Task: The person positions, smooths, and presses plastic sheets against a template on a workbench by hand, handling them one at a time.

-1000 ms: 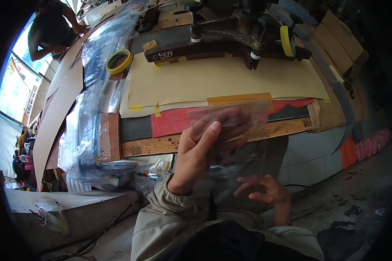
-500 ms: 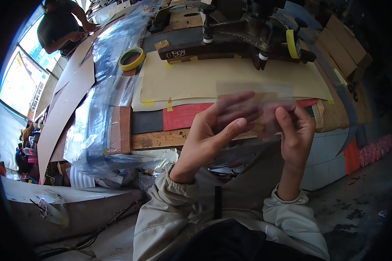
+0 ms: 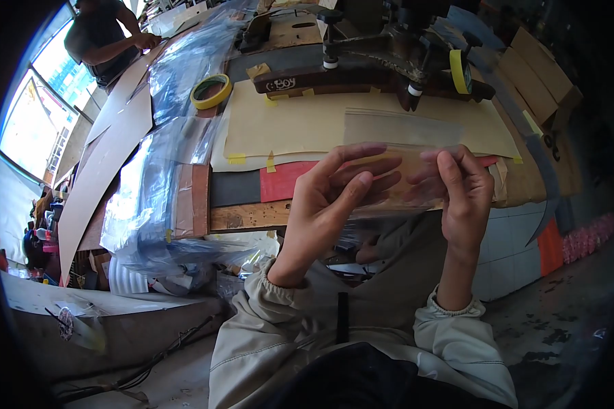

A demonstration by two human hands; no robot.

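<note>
A clear plastic bag is stretched between my two hands above the table's front edge. My left hand is on its left side, the thumb in front and the fingers seen partly through the film. At the right side my right hand pinches the bag between thumb and fingers. Behind the bag lies a cream sheet with bits of yellow tape on its edges. Red material shows under the sheet, just left of my left hand.
A dark metal clamp frame stands at the back. Yellow tape rolls lie at left and hang at right. Clear plastic sheets cover the table's left side. A co-worker stands far left. Cardboard is at right.
My right hand has come up from below and taken the bag's right side. The bag, at first by my left hand alone, is now spread between both hands. The view has shifted slightly.
</note>
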